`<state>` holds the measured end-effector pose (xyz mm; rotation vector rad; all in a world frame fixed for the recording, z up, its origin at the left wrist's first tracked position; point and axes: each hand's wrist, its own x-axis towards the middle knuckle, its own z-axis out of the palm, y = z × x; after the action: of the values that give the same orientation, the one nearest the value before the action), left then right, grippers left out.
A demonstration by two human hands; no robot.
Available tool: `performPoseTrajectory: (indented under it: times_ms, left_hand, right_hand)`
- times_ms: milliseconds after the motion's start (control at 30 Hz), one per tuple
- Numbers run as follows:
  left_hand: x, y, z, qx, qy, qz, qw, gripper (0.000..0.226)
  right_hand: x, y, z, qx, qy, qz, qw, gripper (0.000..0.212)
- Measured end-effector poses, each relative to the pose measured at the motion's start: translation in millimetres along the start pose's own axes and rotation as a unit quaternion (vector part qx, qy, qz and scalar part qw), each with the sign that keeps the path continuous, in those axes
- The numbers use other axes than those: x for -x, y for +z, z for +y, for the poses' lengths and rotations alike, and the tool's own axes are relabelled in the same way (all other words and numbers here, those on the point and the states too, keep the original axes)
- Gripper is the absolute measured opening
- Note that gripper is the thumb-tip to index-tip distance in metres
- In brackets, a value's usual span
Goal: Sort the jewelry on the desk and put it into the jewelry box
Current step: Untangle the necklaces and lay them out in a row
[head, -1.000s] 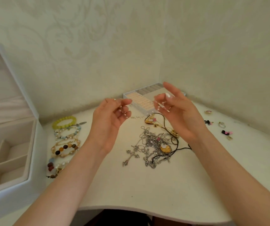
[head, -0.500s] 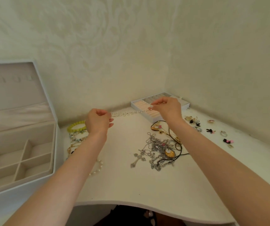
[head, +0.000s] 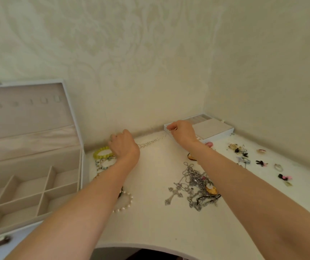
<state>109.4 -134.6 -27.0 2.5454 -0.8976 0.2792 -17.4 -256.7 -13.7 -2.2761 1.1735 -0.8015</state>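
Spanning left hand to right hand, the fine chain, judged light and limp, is pinched at each end by curled fingers.

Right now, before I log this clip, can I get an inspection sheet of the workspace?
Surface: white desk, curved front edge, jewelry spread across it.
Job's things: jewelry box open at left, visible compartments empty; beaded chain stretched between both hands; bracelets beside the box; tangled necklaces at centre; earrings and rings at right; ring tray in the corner.
Clutter: nothing seen.
Hands: left hand and right hand each grip one end of the chain.
Cables: nothing seen.
Surroundings: patterned wall on two sides.
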Motion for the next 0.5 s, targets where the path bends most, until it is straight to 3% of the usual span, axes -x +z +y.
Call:
performPoseTrajectory:
  times_ms: [67,200,400,500]
  left_hand:
    - [-2.3,1.2,-0.6,-0.041,0.011,-0.002,0.999,0.02]
    - [6.5,7.0,1.9,-0.059,0.094,0.017,0.994,0.029]
    - [26.9,14.1,9.4,-0.083,0.133,-0.079,0.984,0.029]
    - [23.8,14.8,9.7,-0.09,0.128,-0.125,0.98,0.033]
  right_hand:
    - [-1.2,3.4,1.9,0.067,-0.025,-0.035,0.997,0.035]
    - [3.4,10.6,0.6,0.179,-0.11,-0.028,0.977,0.041]
    - [18.1,13.6,-4.8,0.335,-0.148,-0.108,0.924,0.042]
    - [20.8,10.9,-1.1,0.346,-0.134,-0.151,0.916,0.045]
